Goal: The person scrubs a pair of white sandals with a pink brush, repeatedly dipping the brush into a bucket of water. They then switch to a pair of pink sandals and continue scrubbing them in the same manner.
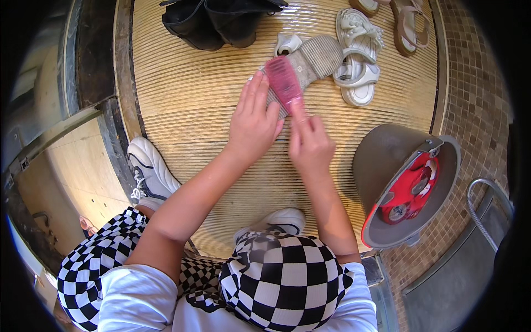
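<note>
A sandal (322, 58) lies sole up on a ribbed mat, its grey ribbed underside facing me. My left hand (256, 112) holds the near end of this sandal, fingers laid along its edge. In my right hand (310, 139) is the handle of a pink brush (284, 81). The brush head lies over the middle of the sole, hiding part of it; its bristles cannot be seen. Blur softens the brush and right fingers. To the right of the upturned sandal stands a white strappy sandal (360, 93) with a bow, upright on the mat.
Black boots (215, 23) stand at the far side of the ribbed mat (186, 95). Pink sandals (404, 31) are at the far right. A tilted grey bucket (371, 162) with a red item (415, 186) inside sits right of my arm. Brown mosaic tiles (473, 83) border the mat.
</note>
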`<state>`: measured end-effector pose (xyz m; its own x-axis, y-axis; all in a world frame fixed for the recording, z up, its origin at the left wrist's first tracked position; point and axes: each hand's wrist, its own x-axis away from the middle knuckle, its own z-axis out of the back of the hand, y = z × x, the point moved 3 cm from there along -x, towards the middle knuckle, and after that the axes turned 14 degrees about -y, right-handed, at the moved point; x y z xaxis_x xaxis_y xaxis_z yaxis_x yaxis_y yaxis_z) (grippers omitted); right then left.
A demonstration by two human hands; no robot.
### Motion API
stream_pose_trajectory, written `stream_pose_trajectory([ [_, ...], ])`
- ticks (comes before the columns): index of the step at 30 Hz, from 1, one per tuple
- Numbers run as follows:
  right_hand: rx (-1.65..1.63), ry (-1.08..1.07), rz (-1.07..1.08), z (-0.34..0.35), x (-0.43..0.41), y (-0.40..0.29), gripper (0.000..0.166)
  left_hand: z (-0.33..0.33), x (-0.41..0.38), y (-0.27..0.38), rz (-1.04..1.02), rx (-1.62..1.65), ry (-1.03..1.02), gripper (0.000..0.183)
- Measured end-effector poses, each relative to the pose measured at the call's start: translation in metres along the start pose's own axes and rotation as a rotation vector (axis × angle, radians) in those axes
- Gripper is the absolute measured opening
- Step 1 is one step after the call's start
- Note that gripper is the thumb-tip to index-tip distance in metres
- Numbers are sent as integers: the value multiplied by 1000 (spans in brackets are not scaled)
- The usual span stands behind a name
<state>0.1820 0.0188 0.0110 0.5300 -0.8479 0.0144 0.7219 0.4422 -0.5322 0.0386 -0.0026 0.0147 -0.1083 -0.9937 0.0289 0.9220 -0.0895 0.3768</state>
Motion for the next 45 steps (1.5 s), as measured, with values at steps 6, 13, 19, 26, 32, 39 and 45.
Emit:
stream_pose_trajectory([
  [6, 13, 2, -45, -1, 2, 3, 45, 3, 0, 0, 40, -47, -51, 39],
  [13, -74, -16, -208, 28, 33, 8, 44, 14, -15, 15, 102, -114, -181, 47],
  [19, -508, 84, -174, 110, 68, -38, 44, 18, -39, 13, 63, -110, -64, 79],
  [26, -161, 308, -537, 185, 118, -1, 41, 10, -59, 32, 134, -105, -179, 82],
  [32, 10, 165, -713, 170, 127, 49, 42, 15, -32, 33, 34, -27, -237, 78],
  [39, -49, 3, -759, 172, 125, 65, 41, 31, -27, 23, -117, 78, -411, 77],
  [45, -273, 334, -619, 209, 133, 14, 39, 43, -28, 31, -186, -127, -396, 75],
])
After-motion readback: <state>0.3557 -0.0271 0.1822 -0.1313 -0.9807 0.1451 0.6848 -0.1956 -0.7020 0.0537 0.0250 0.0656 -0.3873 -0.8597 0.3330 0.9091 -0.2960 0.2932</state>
